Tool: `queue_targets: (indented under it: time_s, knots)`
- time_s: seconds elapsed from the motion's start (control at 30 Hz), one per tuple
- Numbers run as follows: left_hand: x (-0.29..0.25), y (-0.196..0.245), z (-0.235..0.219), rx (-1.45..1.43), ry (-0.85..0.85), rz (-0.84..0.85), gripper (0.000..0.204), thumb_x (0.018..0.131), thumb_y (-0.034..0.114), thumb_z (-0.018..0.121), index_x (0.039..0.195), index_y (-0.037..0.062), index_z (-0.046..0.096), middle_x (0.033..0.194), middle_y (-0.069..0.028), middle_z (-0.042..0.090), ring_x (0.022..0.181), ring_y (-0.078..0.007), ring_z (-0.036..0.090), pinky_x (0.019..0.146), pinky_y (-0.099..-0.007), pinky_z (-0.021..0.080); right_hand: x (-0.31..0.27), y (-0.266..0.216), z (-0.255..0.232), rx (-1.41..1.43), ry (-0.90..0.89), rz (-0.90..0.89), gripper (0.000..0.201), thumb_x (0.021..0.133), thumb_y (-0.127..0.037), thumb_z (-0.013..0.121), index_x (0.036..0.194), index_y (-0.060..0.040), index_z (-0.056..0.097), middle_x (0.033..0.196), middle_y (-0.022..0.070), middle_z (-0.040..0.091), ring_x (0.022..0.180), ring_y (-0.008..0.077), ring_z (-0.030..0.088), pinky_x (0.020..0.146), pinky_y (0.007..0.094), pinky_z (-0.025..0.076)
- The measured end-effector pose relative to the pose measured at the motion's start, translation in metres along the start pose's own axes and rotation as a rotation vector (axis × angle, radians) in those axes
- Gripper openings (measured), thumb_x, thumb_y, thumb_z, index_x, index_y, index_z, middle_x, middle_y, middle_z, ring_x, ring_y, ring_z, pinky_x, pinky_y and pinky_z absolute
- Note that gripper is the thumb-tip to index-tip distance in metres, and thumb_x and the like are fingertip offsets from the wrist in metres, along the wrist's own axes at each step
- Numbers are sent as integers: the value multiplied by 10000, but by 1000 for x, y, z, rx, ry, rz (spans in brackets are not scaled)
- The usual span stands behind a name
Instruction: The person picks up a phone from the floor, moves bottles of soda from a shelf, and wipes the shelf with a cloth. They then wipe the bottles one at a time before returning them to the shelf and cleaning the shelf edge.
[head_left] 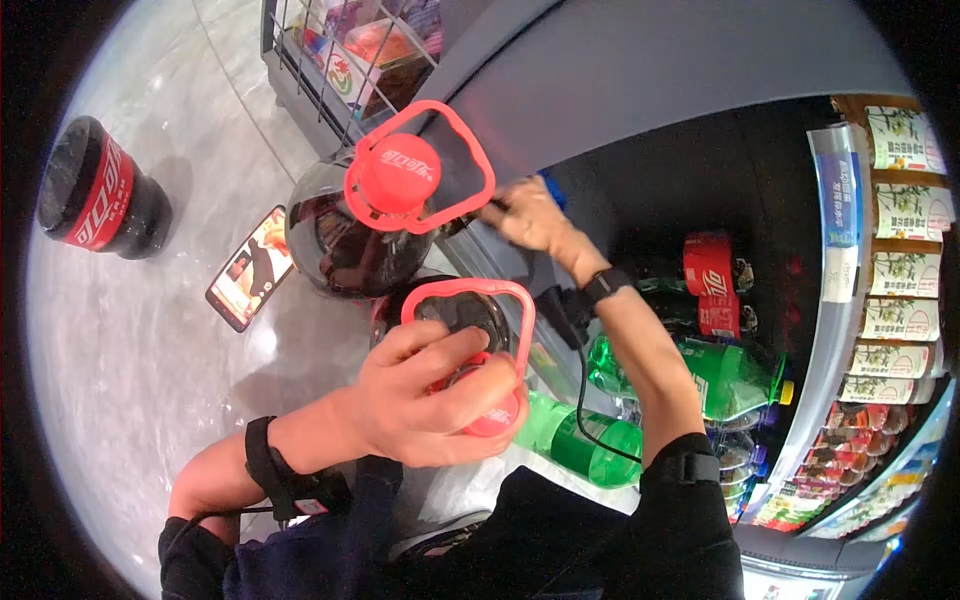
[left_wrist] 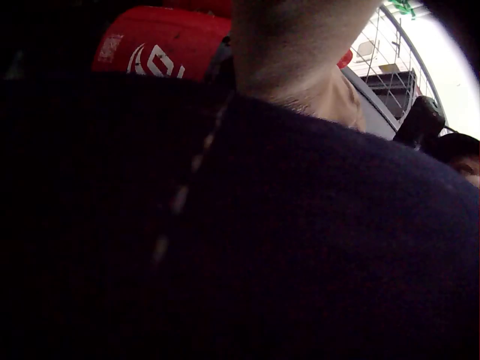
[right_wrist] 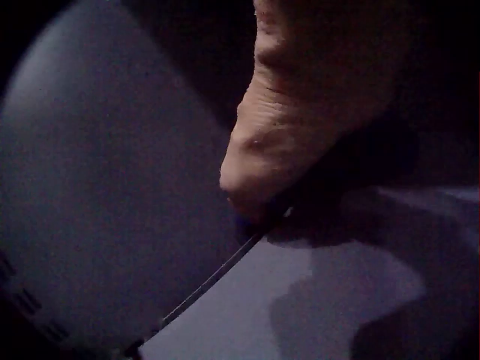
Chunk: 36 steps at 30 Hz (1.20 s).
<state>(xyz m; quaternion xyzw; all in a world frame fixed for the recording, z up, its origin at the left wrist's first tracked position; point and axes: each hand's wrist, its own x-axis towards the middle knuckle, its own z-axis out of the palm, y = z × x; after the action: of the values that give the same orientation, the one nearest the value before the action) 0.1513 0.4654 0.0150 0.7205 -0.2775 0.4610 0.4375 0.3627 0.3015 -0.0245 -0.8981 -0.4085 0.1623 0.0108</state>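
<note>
In the head view my left hand grips the top of a large cola bottle, its fingers curled over the red cap beside the red carry handle. Just behind stands a second big cola bottle with a red cap and ring handle. My right hand, blurred, reaches in at the shelf's front edge, close to a small blue thing. In the dark right wrist view my right hand hides most of what its fingers are at; I cannot tell whether it holds anything. Dark cloth covers most of the left wrist view.
A phone with a lit screen lies on the floor, and another cola bottle stands farther left. Green bottles and red-labelled cola lie on the low shelf to the right. A wire basket stands at the back.
</note>
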Motion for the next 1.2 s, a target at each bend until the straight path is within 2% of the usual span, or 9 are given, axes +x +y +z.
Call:
queue_targets:
  time_s: [0.17,0.5,0.77,0.87,0.9,0.97,1.0,1.1,1.2]
  knots:
    - [1,2,-4,74,-31,44,316,478,66,731,728,225,621,903,-35,464,808,-247,521,633,-346,366,-16,-42,23,113,104,-338,281,774,-337,541,867,-86,628,860,114,591,937,264,524,917,449,276]
    - [-4,0,-8,134,-65,74,373,457,88,696,749,310,627,912,-19,445,836,-230,520,618,-324,342,-9,-29,28,162,358,-271,229,790,-265,572,873,-52,583,776,102,591,848,288,537,857,363,341]
    - [-7,3,-14,147,-60,77,370,457,87,695,748,306,628,894,-18,443,820,-232,526,614,-325,341,-2,40,1,98,429,280,176,837,-199,511,910,-52,574,891,195,585,854,375,546,717,410,452]
    - [-9,3,-15,147,-31,77,352,469,91,696,739,306,626,897,-21,444,819,-231,526,614,-325,341,-6,68,-21,102,743,677,205,836,-236,498,889,-75,613,909,185,607,880,365,567,729,416,450]
    - [-9,3,-15,148,-33,77,352,472,92,698,739,308,624,901,-23,444,818,-231,526,612,-326,342,-10,89,-23,203,917,764,246,812,-238,508,901,-35,614,903,201,612,877,366,577,751,434,441]
    - [-9,3,-16,149,-31,73,352,474,93,701,740,310,622,906,-24,444,818,-231,526,610,-327,342,-29,169,0,468,1352,579,314,797,-258,521,879,33,605,840,212,621,808,385,577,741,431,435]
    - [-8,3,-16,153,-39,74,350,473,90,704,738,302,620,911,-28,444,819,-232,526,611,-328,345,-38,176,-7,465,1350,578,314,797,-258,521,879,33,605,840,212,621,808,385,577,741,431,435]
    - [-7,4,-13,138,-33,62,341,472,84,711,735,279,616,921,-33,444,818,-236,526,614,-330,350,-70,184,-23,1463,969,973,238,774,-144,543,972,-16,574,947,137,609,864,289,579,803,375,446]
    - [-5,4,-10,119,-14,42,327,471,78,714,735,241,612,926,-38,446,814,-238,525,613,-333,354,-85,171,-33,1901,807,951,227,775,-111,548,990,-37,559,986,104,605,885,258,580,821,373,452]
